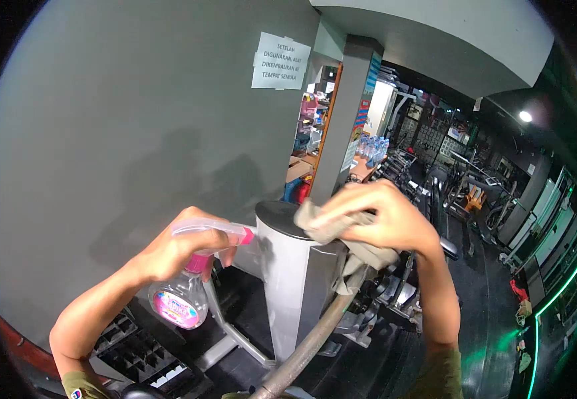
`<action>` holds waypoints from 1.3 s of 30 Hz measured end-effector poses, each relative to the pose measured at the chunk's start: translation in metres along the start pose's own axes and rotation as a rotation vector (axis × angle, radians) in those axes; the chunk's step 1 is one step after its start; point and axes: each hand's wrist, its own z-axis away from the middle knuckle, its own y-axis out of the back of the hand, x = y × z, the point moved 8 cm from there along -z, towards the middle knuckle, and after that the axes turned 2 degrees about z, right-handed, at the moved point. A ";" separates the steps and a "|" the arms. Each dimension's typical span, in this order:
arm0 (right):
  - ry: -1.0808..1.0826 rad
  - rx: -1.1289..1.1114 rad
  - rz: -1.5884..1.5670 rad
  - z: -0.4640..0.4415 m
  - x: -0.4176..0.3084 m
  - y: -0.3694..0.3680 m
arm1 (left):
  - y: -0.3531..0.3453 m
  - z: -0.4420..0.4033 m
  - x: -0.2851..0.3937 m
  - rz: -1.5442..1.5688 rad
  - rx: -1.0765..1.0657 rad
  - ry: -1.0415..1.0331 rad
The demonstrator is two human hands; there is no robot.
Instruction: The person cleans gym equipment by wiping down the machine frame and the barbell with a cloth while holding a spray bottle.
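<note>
My left hand [185, 249] is wrapped round the neck of a clear spray bottle [178, 304] with a pink collar and a pink-and-white label. Its nozzle points right, towards a grey column of gym equipment [282, 279] with a dark rounded top [280, 219]. In my right hand [385, 213] is a bunched beige cloth [331, 223], held at the right side of that top. Part of the cloth hangs down beside a worn metal bar [315, 336] that runs towards me. The fingers of my right hand are slightly blurred.
A grey wall [135, 100] with a paper notice [282, 61] stands on the left. Black racks [145, 349] and metal frame legs [232, 332] are low at the left. Weights and machines fill the right, with water bottles [373, 147] on a ledge and a green light strip [561, 286].
</note>
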 end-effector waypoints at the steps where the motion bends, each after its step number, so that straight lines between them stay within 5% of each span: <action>1: -0.010 -0.003 -0.005 0.012 -0.003 0.005 | 0.002 0.003 -0.002 -0.005 0.008 0.027; 13: 0.026 -0.002 0.045 -0.057 -0.004 -0.032 | -0.004 0.010 -0.004 -0.027 0.000 0.007; 25: 0.034 0.168 0.282 0.042 -0.040 0.005 | -0.017 0.005 -0.014 0.057 -0.008 -0.086; 30: 0.103 0.393 0.564 0.048 -0.059 -0.012 | -0.027 0.006 -0.019 0.075 0.033 -0.015; 39: 0.142 0.358 0.907 0.051 -0.092 -0.053 | -0.040 0.021 -0.016 0.085 0.177 -0.087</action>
